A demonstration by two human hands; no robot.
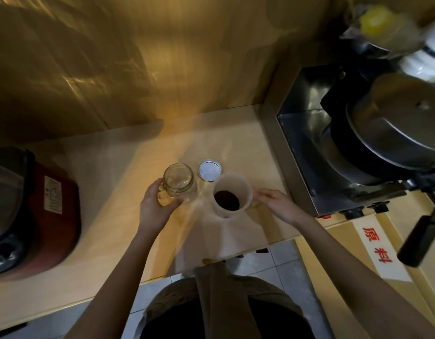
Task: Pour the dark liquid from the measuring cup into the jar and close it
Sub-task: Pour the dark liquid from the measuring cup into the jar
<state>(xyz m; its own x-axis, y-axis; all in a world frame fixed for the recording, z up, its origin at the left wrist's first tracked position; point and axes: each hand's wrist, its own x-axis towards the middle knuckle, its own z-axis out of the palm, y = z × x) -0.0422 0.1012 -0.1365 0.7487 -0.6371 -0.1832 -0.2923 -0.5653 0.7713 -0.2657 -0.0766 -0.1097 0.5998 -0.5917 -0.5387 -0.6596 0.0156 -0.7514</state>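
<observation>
Clear glass jar (178,179), matt pale plastic measuring cup (232,193), smooth wood-look counter (108,216)

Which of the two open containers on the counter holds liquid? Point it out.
The white measuring cup, by the right hand, has dark liquid at its bottom. The clear glass jar, at the left hand, looks empty.

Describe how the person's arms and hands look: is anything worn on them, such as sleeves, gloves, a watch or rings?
Both arms are bare along all of their visible length; no sleeves show. The left hand and the right hand wear no gloves. No watch or bracelet shows on either wrist, and no ring can be seen, though the picture is somewhat blurred. There are no markings.
</observation>
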